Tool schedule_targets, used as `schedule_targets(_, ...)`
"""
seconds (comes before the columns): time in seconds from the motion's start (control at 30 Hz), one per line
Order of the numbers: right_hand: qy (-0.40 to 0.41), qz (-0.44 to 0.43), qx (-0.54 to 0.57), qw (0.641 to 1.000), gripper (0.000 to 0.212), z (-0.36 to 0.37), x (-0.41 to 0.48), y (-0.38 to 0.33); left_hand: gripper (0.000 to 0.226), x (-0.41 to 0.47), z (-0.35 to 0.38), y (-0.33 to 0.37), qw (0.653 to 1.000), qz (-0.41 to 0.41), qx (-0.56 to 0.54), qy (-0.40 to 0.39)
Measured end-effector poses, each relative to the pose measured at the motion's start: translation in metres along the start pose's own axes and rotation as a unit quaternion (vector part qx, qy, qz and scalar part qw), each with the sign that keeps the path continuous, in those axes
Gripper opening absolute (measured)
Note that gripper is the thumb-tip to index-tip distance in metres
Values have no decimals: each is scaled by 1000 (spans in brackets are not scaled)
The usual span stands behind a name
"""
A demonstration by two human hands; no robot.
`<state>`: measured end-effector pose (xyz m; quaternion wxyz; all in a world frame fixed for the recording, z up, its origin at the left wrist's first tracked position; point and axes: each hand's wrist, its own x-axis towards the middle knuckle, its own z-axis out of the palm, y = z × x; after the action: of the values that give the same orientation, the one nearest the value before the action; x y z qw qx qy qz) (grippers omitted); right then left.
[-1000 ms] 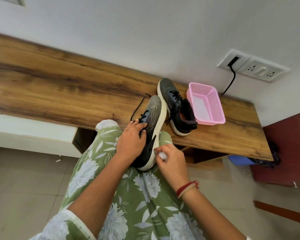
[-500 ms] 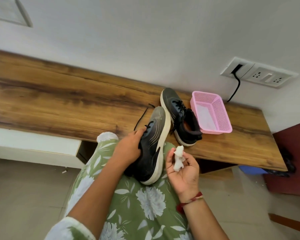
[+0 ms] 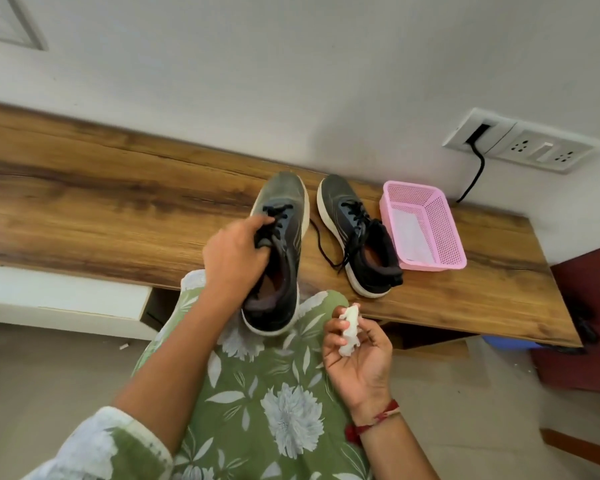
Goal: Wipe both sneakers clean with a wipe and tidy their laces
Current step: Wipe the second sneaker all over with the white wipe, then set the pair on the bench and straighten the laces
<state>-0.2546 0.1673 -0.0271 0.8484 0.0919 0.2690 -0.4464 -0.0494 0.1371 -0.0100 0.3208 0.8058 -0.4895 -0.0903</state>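
Note:
My left hand grips a dark grey sneaker by its tongue and collar. That sneaker is upright, heel over my knee, toe over the wooden bench. Its black laces are loose, and one end trails off to the right. The second sneaker stands on the bench just to the right, laces also loose. My right hand is palm up below the bench edge and holds a crumpled white wipe between thumb and fingers.
A pink mesh basket with a white sheet inside stands right of the sneakers. A wall socket with a black cable sits above it. A dark red cabinet is at the right, tiled floor below.
My left hand has turned the sneaker from its side to upright and moved it up toward the bench. My right hand came off the sole and now lies palm up with the wipe.

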Motion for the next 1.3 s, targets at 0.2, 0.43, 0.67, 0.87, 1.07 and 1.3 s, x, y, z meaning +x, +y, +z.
schedule_targets(0.2, 14, -11, -30, 999, 52, 0, 2, 1, 48, 46, 10, -9, 999, -26, 1, 26)
schedule_targets(0.43, 46, -27, -65, 996, 71, 0, 9, -5, 47, 72, 39, -22, 999, -40, 20, 7)
schedule_targets(0.67, 193, -250, -175, 932, 20, 1, 35, -95, 48, 70, 57, -34, 999, -35, 27, -11)
schedule_targets(0.87, 216, -266, -405, 848, 13, -4, 74, -119, 48, 74, 57, -34, 997, -46, 34, -42)
schedule_targets(1.07, 169, -232, -531, 797, 23, 3, 94, -108, 51, 79, 53, -32, 992, -59, 58, -98)
schedule_targets(1.3, 87, -222, -637, 733, 10, 20, 120, -83, 52, 76, 57, -29, 989, -61, 84, -101)
